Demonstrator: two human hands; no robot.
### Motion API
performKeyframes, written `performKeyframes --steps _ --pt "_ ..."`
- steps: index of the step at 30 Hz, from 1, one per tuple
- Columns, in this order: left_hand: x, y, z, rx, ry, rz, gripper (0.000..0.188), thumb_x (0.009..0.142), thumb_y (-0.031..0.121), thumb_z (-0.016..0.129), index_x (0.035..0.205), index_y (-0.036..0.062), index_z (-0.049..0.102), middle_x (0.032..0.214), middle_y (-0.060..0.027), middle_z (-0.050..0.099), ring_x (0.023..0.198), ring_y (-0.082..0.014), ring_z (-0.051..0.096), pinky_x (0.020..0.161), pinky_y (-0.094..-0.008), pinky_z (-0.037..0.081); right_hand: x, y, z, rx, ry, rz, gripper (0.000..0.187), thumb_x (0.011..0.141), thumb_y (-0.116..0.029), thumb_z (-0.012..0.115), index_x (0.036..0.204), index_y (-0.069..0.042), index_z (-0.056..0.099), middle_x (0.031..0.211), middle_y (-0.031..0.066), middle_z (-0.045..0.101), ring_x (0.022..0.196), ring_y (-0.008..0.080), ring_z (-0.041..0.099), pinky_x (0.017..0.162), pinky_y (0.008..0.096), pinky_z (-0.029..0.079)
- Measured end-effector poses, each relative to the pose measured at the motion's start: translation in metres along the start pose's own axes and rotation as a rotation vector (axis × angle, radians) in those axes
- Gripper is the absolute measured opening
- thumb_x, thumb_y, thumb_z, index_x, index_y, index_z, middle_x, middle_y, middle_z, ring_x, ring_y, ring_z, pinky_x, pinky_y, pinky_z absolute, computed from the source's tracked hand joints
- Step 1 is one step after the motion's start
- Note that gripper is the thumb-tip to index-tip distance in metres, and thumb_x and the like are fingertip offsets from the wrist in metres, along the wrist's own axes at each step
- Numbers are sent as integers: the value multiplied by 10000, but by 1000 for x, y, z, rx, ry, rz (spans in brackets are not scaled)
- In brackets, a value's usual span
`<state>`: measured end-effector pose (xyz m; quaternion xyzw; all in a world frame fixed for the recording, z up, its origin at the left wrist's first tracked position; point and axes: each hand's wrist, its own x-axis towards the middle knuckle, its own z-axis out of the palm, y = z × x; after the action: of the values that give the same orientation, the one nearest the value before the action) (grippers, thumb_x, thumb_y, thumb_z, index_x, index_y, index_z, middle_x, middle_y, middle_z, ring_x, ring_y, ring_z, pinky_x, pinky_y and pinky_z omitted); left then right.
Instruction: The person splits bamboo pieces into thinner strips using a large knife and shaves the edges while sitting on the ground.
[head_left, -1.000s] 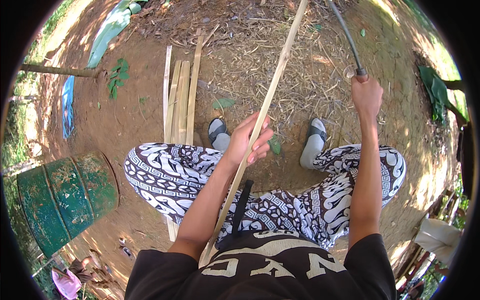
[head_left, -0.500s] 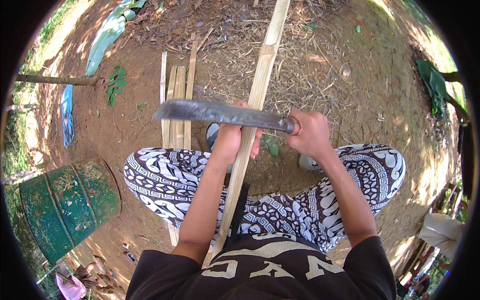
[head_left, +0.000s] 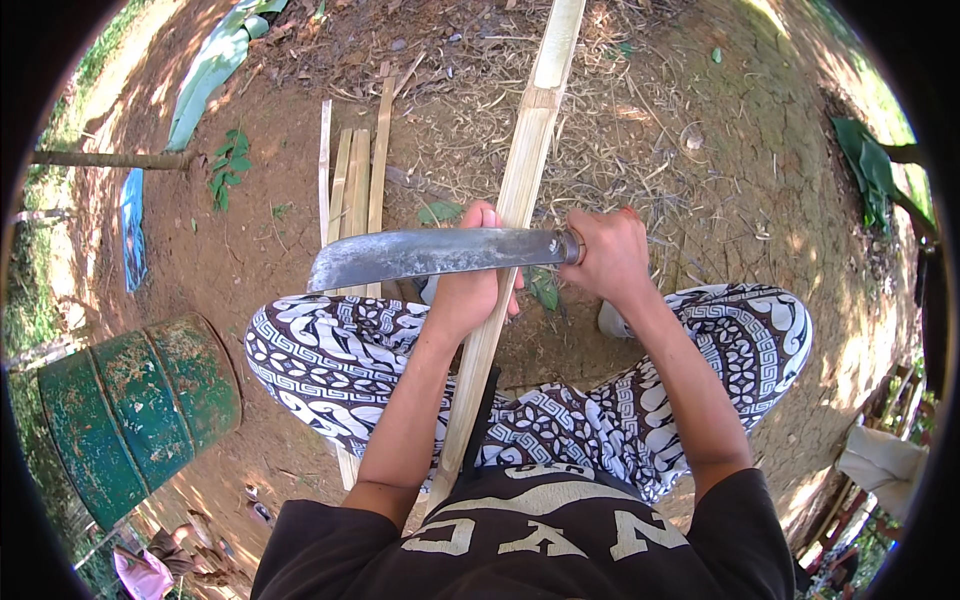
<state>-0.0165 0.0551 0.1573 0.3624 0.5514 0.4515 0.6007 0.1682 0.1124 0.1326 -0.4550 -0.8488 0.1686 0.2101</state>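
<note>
A long pale bamboo strip (head_left: 528, 145) slants from beyond my knees back to my waist, with a node ring partway along it. My left hand (head_left: 468, 283) is wrapped round it from the left, fingertips showing on its right side. In my right hand (head_left: 610, 252) is the handle of a machete (head_left: 430, 255). The wide grey blade lies crosswise over the strip and points left, passing over my left hand and hiding part of it. Whether the edge touches the bamboo I cannot tell.
Several split bamboo strips (head_left: 358, 190) lie on the ground beyond my left knee. A rusty green drum (head_left: 140, 410) lies at the left. Dry shavings (head_left: 620, 150) cover the soil ahead. A pale cloth (head_left: 885, 468) is at the right edge.
The machete has come slightly toward me along the bamboo strip, and its blade has turned to show more of its flat side. My left hand keeps its hold.
</note>
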Motion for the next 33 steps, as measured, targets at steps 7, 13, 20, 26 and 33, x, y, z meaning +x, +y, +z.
performKeyframes --steps 7,13,20,26,33 --pt "5 0 0 68 44 -62 325 1077 370 342 1048 72 468 646 -50 535 425 -110 512 377 -246 456 9 64 6 -142 123 72 244 558 -159 734 697 -94 545 580 112 572 572 341 609 552 439 483" --pt "9 3 8 87 63 -38 328 1078 341 343 1090 42 476 627 -44 519 390 -112 481 361 -252 441 16 71 -7 -186 95 102 208 599 -183 701 717 -94 555 603 112 594 601 353 618 578 462 491" --pt "2 14 -7 51 61 -36 346 1074 337 344 1149 25 473 600 -36 491 367 -108 460 332 -257 420 6 30 -10 -116 66 142 155 618 -166 656 714 -92 558 595 99 590 566 336 609 553 449 482" --pt "2 4 0 87 34 -55 282 1078 306 357 1071 48 470 588 -27 491 352 -100 445 322 -248 400 9 25 -19 -137 134 -19 162 585 -143 664 669 -86 539 558 102 550 518 334 565 517 426 451" --pt "3 0 10 46 15 -73 247 1077 323 369 1004 101 449 595 -21 505 366 -97 463 326 -243 402 7 2 -11 -136 140 -133 178 578 -141 663 643 -99 502 560 66 548 501 300 557 510 418 437"
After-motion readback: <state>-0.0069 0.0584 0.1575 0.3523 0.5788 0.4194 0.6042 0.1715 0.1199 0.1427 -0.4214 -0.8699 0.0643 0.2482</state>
